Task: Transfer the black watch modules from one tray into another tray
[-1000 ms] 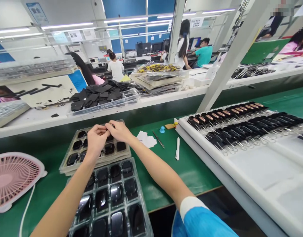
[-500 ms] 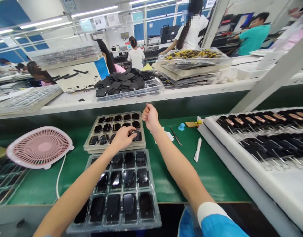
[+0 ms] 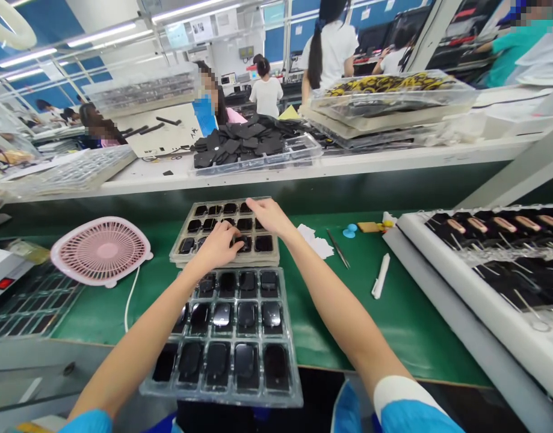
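A stacked clear tray point(image 3: 179, 252) holds rows of black rounded-square pieces, like smartwatch faces, some with thin yellowish strips. My left hand point(image 3: 217, 243) rests over its front row, thumb and fingers closed about a black watch-face piece point(image 3: 245, 243) in a compartment; its fingertips are partly hidden. Over the tray's back right part, my right hand point(image 3: 271, 215) reaches leftward with fingers stretched out, holding nothing that I can make out. Nearer to me, a second clear tray point(image 3: 295, 385) carries larger glossy black pieces under and beside my left forearm.
A pink fan point(image 3: 108, 246) with a white cable stands at left. To the right lie white paper scraps point(image 3: 316, 242), tweezers point(image 3: 338, 249), a blue suction cup point(image 3: 349, 231) and a white pen point(image 3: 381, 276). A white rack point(image 3: 420, 270) bounds the right; a shelf point(image 3: 276, 174) runs behind.
My right hand has come down and left from beside the tray to over its back right part, its fingers uncurling. My left hand has shifted one compartment left along the front row.
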### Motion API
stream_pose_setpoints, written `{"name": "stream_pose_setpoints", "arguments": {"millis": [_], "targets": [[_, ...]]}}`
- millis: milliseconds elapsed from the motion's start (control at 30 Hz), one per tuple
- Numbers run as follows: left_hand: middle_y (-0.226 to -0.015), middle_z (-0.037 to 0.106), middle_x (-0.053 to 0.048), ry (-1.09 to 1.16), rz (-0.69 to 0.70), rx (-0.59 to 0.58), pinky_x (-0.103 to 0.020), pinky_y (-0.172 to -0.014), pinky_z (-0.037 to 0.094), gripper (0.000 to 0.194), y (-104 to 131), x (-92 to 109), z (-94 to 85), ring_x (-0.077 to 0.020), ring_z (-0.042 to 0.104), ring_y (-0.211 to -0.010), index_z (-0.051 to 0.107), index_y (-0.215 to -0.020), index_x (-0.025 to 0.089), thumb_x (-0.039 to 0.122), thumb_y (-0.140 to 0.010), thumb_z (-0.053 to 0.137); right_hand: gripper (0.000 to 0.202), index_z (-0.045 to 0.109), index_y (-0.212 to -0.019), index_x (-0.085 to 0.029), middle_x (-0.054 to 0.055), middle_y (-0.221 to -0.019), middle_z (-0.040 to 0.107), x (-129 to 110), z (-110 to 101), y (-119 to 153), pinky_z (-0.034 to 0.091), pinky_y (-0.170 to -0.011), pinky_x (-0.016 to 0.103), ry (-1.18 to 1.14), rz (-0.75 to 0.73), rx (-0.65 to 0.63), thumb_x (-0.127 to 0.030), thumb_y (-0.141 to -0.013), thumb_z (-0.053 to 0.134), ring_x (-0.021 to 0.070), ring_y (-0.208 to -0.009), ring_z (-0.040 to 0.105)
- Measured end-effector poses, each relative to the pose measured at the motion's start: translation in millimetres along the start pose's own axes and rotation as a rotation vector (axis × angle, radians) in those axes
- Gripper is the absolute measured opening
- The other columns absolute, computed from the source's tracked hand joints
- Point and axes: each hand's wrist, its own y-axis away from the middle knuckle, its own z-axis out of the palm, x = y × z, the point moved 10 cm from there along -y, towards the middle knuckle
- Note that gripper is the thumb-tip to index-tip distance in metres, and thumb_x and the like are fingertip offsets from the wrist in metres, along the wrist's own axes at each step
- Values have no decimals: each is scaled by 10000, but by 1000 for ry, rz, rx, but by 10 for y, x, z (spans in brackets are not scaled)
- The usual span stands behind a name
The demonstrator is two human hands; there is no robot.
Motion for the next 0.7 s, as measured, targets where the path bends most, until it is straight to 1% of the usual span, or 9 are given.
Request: {"name": "stream_pose_setpoints", "arguments": {"millis": [100,167,233,300,333,400,500,600,700], "targets": [[-1056,645,-104,110,-13,-3,-488,-1012,518,177,13,-17,6,-320,613,-1073,671,-976,205,330,-856,709,582,406,-574,-210,-5,-570,443,-58,190,57,282,-648,312,167,-30,-126,-528,-1059,462,145,-621,406],[-1076,672,-104,157,-5,13,-491,-1000,515,185,38,14,-13,-319,616,-1066,652,-989,213,331,-854,697,563,504,-615,-208,20,-649,564,-93,300,90,315,-698,310,215,-65,-191,-525,-1073,420,170,-685,486],[-1076,712,-99,217,-6,16,-484,-959,519,188,64,48,-22,-312,627,-1027,649,-1011,221,321,-856,682,539,564,-669,-215,42,-744,644,-108,385,116,324,-729,314,246,-93,-230,-516,-1081,392,191,-748,537],[-1050,746,-88,328,-29,27,-458,-902,530,207,73,59,-39,-286,650,-957,661,-1022,222,302,-833,689,527,583,-706,-222,65,-818,689,-84,432,130,315,-732,323,297,-89,-234,-530,-1082,380,209,-783,563],[-1027,756,-82,409,-52,59,-440,-874,538,222,69,46,-69,-269,664,-919,671,-1017,219,301,-813,704,525,586,-720,-224,77,-844,702,-63,438,133,308,-729,329,332,-77,-223,-554,-1077,386,218,-793,570],[-953,761,-74,599,-132,170,-403,-827,558,270,57,-34,-161,-242,691,-865,690,-988,206,334,-761,761,530,585,-749,-227,94,-868,713,-31,429,138,295,-721,337,391,-54,-187,-618,-1060,409,233,-801,578],[-832,739,-58,858,-274,343,-358,-757,583,410,46,-173,-267,-222,710,-798,698,-936,180,413,-646,871,518,587,-797,-234,77,-847,703,-74,438,160,298,-717,331,368,-82,-159,-667,-1040,438,229,-783,568],[-778,725,-46,976,-320,442,-335,-729,592,465,21,-154,-338,-197,697,-740,703,-894,160,408,-568,924,449,581,-813,-237,32,-800,676,-202,446,196,313,-716,313,212,-162,-115,-580,-1063,433,200,-756,551],[-744,717,-41,1009,-311,519,-320,-696,594,449,1,-54,-391,-186,687,-705,714,-864,158,394,-559,943,437,504,-732,-230,3,-725,622,-260,335,221,310,-690,309,35,-192,65,-479,-1075,397,177,-711,522]]}}
